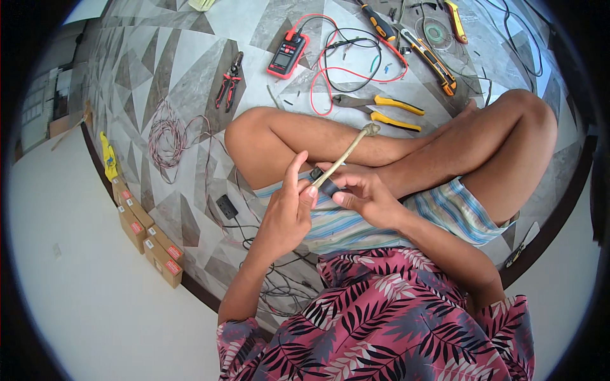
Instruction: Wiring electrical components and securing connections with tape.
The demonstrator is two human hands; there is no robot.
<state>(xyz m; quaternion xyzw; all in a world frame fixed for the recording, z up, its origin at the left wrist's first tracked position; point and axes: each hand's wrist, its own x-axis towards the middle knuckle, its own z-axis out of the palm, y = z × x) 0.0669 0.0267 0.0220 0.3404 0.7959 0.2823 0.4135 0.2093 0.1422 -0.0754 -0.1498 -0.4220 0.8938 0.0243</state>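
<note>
A beige cable (346, 154) slants up and away from between my hands, over my crossed legs. Its far end is a knobby lump. My left hand (287, 213) pinches the cable's near end between thumb and fingers, with the index finger raised. My right hand (370, 198), thumb against bent fingers, grips a small black band-like piece (328, 186) that lies right beside the cable. The fingers hide part of this piece, so I cannot tell what it is or whether it is wrapped around the cable.
Beyond my legs lie yellow-handled pliers (397, 113), a red multimeter (288, 55) with leads, red-handled wire strippers (229, 84), a utility knife (432, 63) and a screwdriver (377, 22). Coiled wire (168, 141), a black socket block (227, 206) and cardboard boxes (163, 255) are at left.
</note>
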